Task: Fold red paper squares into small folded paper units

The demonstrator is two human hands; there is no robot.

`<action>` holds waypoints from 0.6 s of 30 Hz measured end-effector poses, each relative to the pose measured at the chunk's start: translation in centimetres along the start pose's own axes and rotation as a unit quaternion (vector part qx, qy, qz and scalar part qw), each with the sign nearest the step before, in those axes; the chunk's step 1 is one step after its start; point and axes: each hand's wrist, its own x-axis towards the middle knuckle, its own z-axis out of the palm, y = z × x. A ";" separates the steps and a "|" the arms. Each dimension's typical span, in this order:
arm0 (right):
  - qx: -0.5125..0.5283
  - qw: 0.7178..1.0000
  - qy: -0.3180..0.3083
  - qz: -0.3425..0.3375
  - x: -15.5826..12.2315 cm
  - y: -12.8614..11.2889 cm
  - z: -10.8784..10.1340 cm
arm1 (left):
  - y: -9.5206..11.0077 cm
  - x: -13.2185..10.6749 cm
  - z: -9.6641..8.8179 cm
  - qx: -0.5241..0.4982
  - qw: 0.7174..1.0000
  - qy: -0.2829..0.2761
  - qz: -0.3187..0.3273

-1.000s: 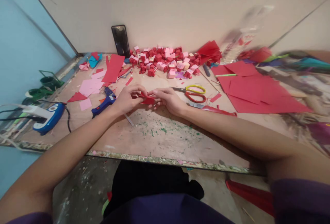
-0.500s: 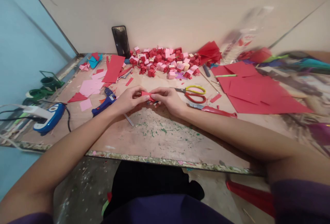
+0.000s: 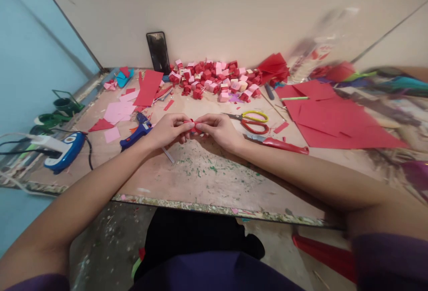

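1. Red paper piece (image 3: 195,128), small, up between your left hand (image 3: 170,131) and your right hand (image 3: 220,133), above the pale wooden desk (image 3: 214,188); both pinch it, fingertips close together.
2. Watch out: uneven thumb pressure could skew or tear it.
3. Where's it pointing? Your fingers hide its long axis; I cannot tell.
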 end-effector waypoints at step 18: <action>-0.054 0.998 -0.013 -0.012 -0.2 -0.2 0.4 | 0.8 -0.2 -0.3 0.067 0.997 0.038 0.028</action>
